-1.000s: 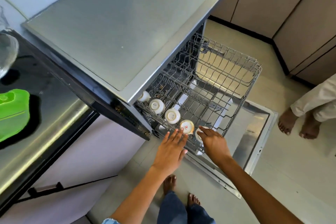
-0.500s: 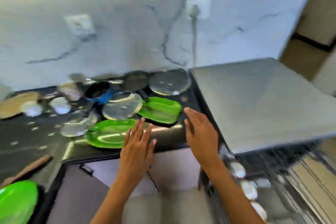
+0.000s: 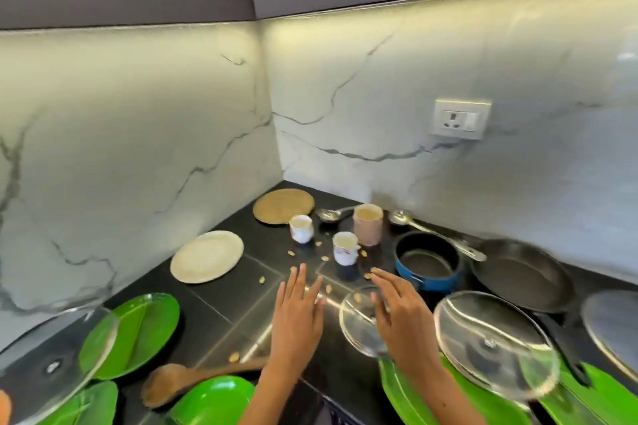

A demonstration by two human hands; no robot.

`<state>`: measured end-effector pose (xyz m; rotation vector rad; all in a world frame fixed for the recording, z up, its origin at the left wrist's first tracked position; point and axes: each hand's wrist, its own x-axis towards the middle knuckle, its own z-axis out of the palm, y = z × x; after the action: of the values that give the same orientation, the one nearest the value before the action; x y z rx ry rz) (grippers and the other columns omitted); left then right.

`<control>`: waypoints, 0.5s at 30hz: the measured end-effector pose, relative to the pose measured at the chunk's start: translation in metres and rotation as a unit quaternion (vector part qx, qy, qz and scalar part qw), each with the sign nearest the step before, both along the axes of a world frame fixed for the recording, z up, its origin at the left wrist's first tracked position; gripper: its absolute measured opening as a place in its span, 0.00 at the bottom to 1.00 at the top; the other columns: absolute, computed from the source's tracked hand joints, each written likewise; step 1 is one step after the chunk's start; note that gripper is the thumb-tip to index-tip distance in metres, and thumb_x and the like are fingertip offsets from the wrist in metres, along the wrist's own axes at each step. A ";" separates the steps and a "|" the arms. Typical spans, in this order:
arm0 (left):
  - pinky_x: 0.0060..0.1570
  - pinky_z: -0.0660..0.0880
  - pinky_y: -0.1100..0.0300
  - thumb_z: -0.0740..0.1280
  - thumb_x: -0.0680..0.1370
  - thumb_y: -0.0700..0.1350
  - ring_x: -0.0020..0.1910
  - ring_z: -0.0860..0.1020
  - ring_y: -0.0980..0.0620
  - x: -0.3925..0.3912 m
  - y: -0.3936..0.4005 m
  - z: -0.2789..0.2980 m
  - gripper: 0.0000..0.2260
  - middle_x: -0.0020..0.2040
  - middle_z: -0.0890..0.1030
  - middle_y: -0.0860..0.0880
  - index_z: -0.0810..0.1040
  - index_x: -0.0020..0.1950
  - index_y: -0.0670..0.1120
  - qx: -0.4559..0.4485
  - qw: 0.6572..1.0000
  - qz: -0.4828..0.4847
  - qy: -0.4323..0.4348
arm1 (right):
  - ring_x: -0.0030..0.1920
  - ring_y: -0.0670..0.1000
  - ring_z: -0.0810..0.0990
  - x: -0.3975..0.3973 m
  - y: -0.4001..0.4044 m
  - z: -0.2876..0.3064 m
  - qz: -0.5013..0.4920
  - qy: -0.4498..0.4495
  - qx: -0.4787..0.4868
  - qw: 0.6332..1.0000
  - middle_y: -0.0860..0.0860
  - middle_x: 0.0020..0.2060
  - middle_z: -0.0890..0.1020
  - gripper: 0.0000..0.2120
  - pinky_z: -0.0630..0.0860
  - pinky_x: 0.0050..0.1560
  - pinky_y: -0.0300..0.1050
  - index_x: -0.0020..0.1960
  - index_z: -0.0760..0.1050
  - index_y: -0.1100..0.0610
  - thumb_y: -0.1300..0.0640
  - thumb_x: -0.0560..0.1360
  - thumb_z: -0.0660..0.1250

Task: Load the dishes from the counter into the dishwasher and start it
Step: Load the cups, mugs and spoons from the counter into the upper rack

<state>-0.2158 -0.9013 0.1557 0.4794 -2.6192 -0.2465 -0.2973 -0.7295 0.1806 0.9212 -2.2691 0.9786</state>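
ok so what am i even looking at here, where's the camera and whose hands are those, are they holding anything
There is no machine here: a person is doing a kitchen chore, and the one picture comes from a camera worn on their head, looking down at their own hands. The left hand and right hand hover open over a black counter, with nothing in either grip. On the counter lie dishes waiting to be loaded: two small floral cups, a taller pink cup, a blue pot, a black frying pan, glass lids, green plates, a white plate and a wooden spoon. Small crumbs are scattered about.
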 end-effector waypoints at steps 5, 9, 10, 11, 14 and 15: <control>0.60 0.71 0.44 0.58 0.76 0.49 0.63 0.75 0.40 -0.100 -0.096 0.002 0.18 0.64 0.76 0.40 0.79 0.62 0.45 0.006 0.998 0.009 -0.055 | 0.48 0.51 0.82 -0.062 -0.076 0.000 0.003 0.005 0.040 0.999 0.52 0.51 0.82 0.13 0.80 0.48 0.45 0.54 0.80 0.59 0.62 0.69 0.70; 0.61 0.70 0.43 0.70 0.74 0.45 0.65 0.73 0.39 -0.161 -0.148 -0.004 0.20 0.66 0.74 0.39 0.76 0.65 0.44 0.014 0.995 0.002 -0.094 | 0.47 0.50 0.82 -0.092 -0.107 -0.010 0.002 -0.014 0.077 0.997 0.51 0.50 0.82 0.19 0.79 0.46 0.43 0.53 0.81 0.58 0.65 0.62 0.78; 0.66 0.65 0.44 0.66 0.78 0.46 0.70 0.67 0.39 -0.173 -0.158 -0.007 0.21 0.71 0.68 0.39 0.71 0.70 0.45 0.013 0.994 0.001 -0.110 | 0.47 0.49 0.82 -0.096 -0.111 -0.013 0.005 -0.019 0.083 0.996 0.50 0.51 0.82 0.19 0.79 0.47 0.42 0.53 0.80 0.58 0.64 0.63 0.78; 0.70 0.58 0.46 0.59 0.81 0.48 0.74 0.60 0.41 -0.185 -0.167 -0.011 0.22 0.75 0.61 0.41 0.63 0.75 0.47 -0.003 0.990 0.003 -0.141 | 0.47 0.48 0.82 -0.100 -0.113 -0.016 0.008 -0.024 0.086 0.996 0.50 0.51 0.82 0.19 0.79 0.47 0.41 0.53 0.80 0.57 0.63 0.63 0.77; 0.72 0.51 0.48 0.52 0.83 0.53 0.77 0.48 0.45 -0.212 -0.189 -0.023 0.25 0.78 0.48 0.45 0.49 0.78 0.51 -0.052 0.976 0.016 -0.212 | 0.46 0.46 0.81 -0.106 -0.119 -0.020 0.017 -0.032 0.086 0.996 0.49 0.49 0.82 0.19 0.78 0.46 0.38 0.53 0.80 0.55 0.62 0.63 0.78; 0.72 0.52 0.48 0.52 0.83 0.53 0.76 0.49 0.44 -0.218 -0.194 -0.027 0.25 0.78 0.48 0.45 0.48 0.78 0.51 -0.057 0.972 0.013 -0.226 | 0.45 0.46 0.81 -0.107 -0.121 -0.021 0.019 -0.036 0.087 0.995 0.49 0.49 0.82 0.20 0.79 0.45 0.37 0.53 0.80 0.55 0.62 0.62 0.78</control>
<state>-0.4343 -1.0952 0.1288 0.5848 -3.0432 0.0298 -0.4047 -0.8502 0.1596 1.0211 -2.4366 0.8520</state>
